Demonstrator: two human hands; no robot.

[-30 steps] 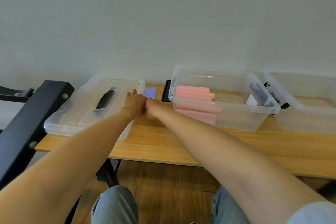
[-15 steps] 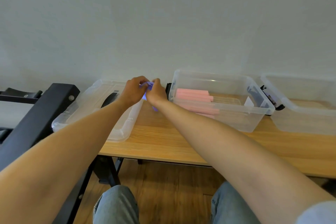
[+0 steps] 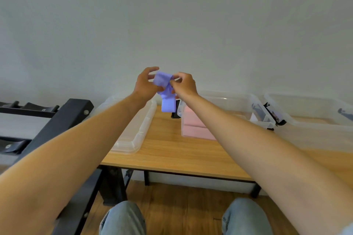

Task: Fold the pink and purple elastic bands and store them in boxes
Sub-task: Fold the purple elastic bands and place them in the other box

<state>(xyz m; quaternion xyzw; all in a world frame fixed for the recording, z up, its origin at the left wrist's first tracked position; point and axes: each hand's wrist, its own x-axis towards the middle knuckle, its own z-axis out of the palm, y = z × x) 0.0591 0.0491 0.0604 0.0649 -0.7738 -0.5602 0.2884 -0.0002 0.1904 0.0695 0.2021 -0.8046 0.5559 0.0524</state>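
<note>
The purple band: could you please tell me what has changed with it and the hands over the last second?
Both hands rose from the table and lifted the purple band into the air. The left hand and right hand now pinch it between them, one end hanging down. The pink bands stayed in their clear box, and the lid stayed on the table.
</note>
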